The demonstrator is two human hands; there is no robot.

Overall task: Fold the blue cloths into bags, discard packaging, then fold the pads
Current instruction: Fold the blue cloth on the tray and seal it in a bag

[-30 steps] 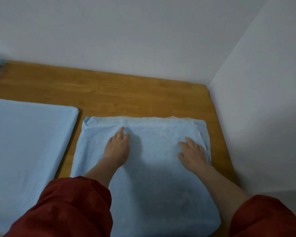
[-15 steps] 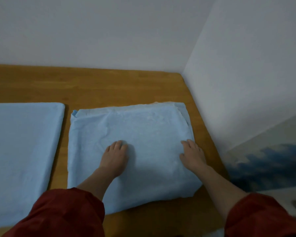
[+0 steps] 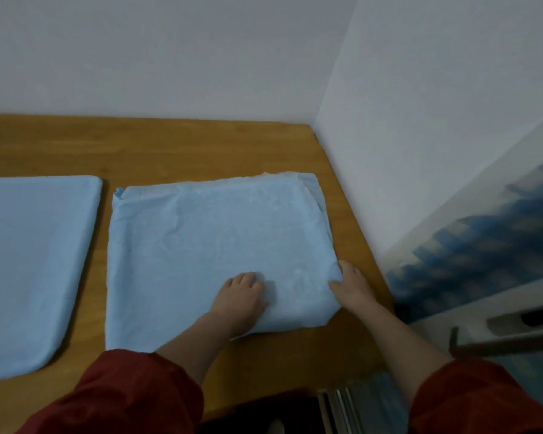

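Folded blue cloth lies flat on the table, mid-view, with its right side close to the table's 3 o'clock edge. Second blue cloth lies apart at 9 o'clock.

Left hand rests on the folded blue cloth near its 6 o'clock edge, fingers bent. We cannot tell if they bunch fabric or only press. Right hand is at the 4 o'clock corner, thumb on top and fingers curled round the edge, which reads as a pinch on that corner.

Risks, as we judge them:
- Layers at the 1 o'clock corner sit stepped and loose. A lift by one corner likely fans the stack open.
- Left-hand press is off-centre. A pull toward 3 o'clock could skew the fold or drag it off the table.
- Folding over the wrinkle at 10 o'clock would crease it in.
- No bag in view.
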